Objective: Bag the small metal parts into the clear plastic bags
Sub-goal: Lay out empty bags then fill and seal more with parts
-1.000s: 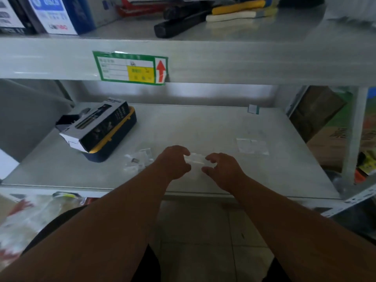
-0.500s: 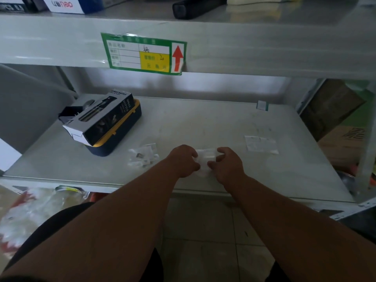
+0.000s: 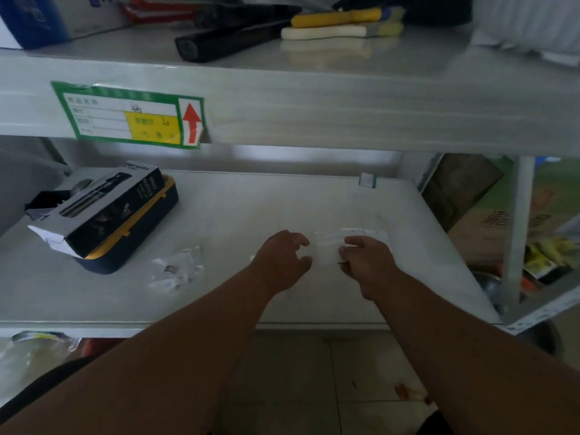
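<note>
1. Both grips are closed on one clear bag (image 3: 326, 251): it is pinched by the left hand (image 3: 282, 262) and right hand (image 3: 367, 262).
2. More bags with small metal parts (image 3: 177, 271) are seen at 9 o'clock on the shelf (image 3: 251, 208).

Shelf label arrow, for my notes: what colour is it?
Red, pointing up, on the green-bordered shelf label; the head view shows it.

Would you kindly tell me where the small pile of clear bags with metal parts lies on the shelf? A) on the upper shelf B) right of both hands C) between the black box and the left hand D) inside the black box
C: the pile of clear bags lies on the shelf between the black box and the left hand.
</note>
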